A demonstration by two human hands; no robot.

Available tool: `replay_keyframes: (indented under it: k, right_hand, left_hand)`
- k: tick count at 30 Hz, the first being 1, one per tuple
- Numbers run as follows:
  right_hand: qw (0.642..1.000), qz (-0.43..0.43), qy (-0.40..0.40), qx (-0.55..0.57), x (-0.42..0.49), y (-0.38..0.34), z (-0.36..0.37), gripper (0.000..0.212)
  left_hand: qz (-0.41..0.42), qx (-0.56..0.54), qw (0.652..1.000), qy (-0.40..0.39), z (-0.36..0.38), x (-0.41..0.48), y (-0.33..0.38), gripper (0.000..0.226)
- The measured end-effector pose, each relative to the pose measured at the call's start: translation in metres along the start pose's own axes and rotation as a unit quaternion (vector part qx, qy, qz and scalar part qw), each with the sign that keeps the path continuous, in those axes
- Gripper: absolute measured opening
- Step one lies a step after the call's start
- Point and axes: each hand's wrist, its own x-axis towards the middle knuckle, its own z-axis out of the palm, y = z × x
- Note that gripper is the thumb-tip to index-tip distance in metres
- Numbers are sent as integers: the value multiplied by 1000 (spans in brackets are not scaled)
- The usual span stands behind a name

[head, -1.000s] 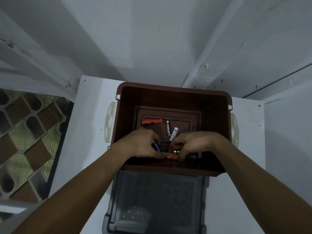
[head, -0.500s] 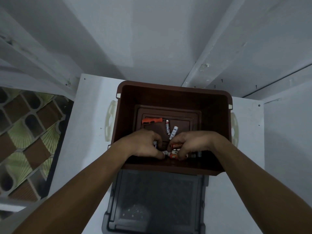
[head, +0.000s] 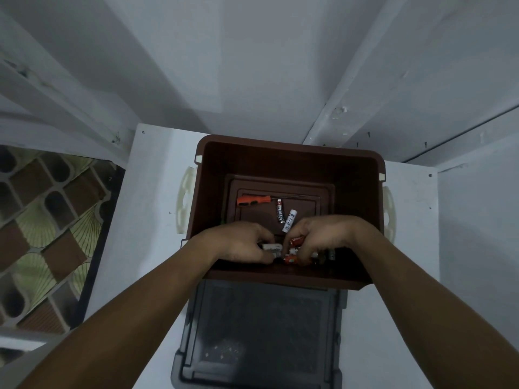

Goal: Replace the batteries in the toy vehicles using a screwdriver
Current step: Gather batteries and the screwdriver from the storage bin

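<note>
A brown plastic bin [head: 289, 153] stands on a white table. Both my hands reach into its near side. My left hand [head: 238, 241] curls its fingers round a white battery [head: 271, 247]. My right hand [head: 317, 234] pinches a red battery [head: 297, 240], with another red battery [head: 290, 259] just below its fingertips. An orange-handled screwdriver [head: 254, 199] lies on the bin floor behind, beside a black battery [head: 280, 210] and a white battery [head: 289, 220]. No toy vehicle can be made out; dark items by my right hand are unclear.
A dark grey lid or tray [head: 261, 335] lies on the white table [head: 151, 209] in front of the bin. Cream handles [head: 185, 203] stick out at the bin's sides. White walls close in behind and to the right. A patterned floor [head: 47, 220] lies to the left.
My fingers have shifted among the batteries at the bin's near edge. A white battery now shows in my left hand and a red one has come up in my right.
</note>
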Motion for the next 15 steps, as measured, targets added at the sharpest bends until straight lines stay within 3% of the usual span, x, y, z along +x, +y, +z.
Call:
replay_keyframes:
  k: [15]
  right_hand:
    - [999,24,-27,33,-6,-3,0,28]
  left_hand:
    - [18,5,1000,-7,4,4,-1,26]
